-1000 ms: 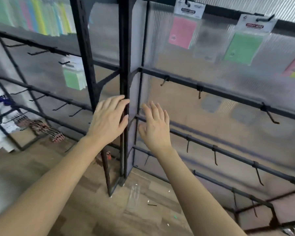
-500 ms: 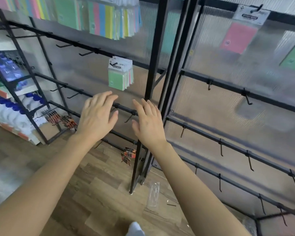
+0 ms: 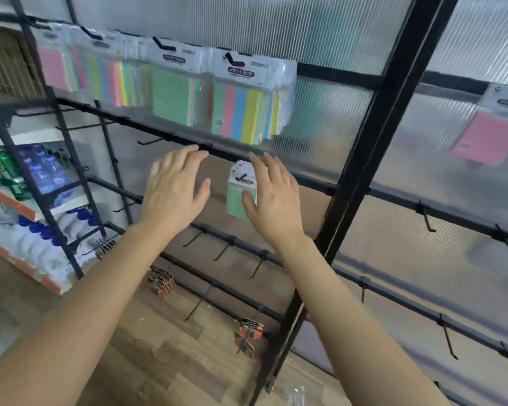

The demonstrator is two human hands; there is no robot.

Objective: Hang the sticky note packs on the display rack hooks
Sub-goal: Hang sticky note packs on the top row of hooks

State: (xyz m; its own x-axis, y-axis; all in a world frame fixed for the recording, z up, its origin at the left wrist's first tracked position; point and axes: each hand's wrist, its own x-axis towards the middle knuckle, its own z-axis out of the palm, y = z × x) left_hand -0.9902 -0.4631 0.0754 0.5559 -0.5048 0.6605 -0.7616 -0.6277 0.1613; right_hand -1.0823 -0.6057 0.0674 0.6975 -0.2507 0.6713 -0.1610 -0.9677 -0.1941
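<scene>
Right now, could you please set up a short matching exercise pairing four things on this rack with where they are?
Things:
1. green sticky note pack
2. striped multicolour pack
3. pink sticky note pack
4. orange carded packs

Places:
A. low on the rack, near the floor
B. right of the thick upright post
C. between the two hands
D. top row, above the right hand

Pairs: 1-C, 2-D, 3-B, 4-A

Landmark: upright post (image 3: 373, 159) of display rack. Left of it, sticky note packs (image 3: 247, 104) are hung along the top rail; one pack (image 3: 237, 197) below, between left hand (image 3: 173, 191) and right hand (image 3: 273, 200). Right of it, another pack (image 3: 487, 136) is hung.
</scene>
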